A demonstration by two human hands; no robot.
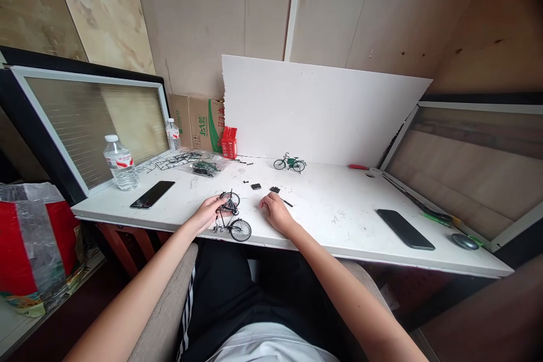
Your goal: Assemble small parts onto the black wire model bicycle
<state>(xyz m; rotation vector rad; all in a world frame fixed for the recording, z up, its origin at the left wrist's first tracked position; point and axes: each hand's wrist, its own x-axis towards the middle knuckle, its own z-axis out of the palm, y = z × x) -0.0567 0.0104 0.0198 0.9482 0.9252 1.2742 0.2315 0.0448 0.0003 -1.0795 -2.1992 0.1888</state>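
My left hand (208, 213) is closed on a small black model bicycle (231, 218) near the table's front edge, one wheel towards the back and the other towards the front. To its right, my right hand (274, 208) rests at the tabletop with its fingers curled; whether anything is between them is hidden. Just beyond that hand lie a small black part (275, 189) and a thin black stick (287, 202). Another flat black piece (255, 186) is a little to the left. Further back stands a green model bicycle (290, 163).
On the white table (331, 203) are a phone (153, 194) and a water bottle (121, 164) at left, with a plastic bag of green parts (206, 167) behind. A second phone (405, 229) and a grey mouse (464, 241) are at right. A white board (318, 107) stands behind.
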